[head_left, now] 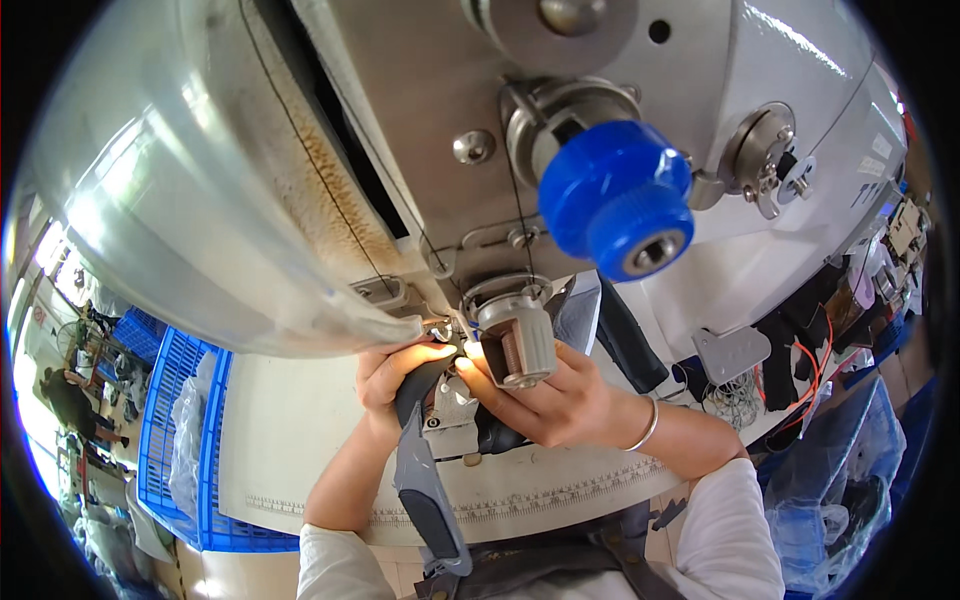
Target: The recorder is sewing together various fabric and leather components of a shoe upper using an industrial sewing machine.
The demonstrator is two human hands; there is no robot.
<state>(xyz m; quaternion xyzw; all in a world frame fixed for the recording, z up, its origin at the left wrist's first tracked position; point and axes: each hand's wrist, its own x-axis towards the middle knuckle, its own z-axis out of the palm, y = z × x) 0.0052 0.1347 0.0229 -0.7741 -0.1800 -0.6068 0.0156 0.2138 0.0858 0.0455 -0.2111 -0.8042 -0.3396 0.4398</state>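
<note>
My left hand (pixel 393 377) is closed on a dark grey fabric piece (pixel 423 468), with thumb and fingers pinched near the needle area of a sewing machine (pixel 420 120). From that hand the piece hangs over the bed's near edge, showing a black panel at its lower end. My right hand (pixel 548 400), a bracelet on its wrist, has its fingertips together at the piece's upper end, close to the left fingertips. A metal housing (pixel 518 342) on the machine hides part of the right fingers. The needle point cannot be made out clearly.
A blue tension knob (pixel 618 200) juts out above my hands. Another dark piece (pixel 630 340) lies behind my right hand, and tangled thread (pixel 735 402) sits farther right. A blue crate (pixel 212 470) stands left, a clear plastic bag (pixel 835 500) right. Someone (pixel 75 400) is at far left.
</note>
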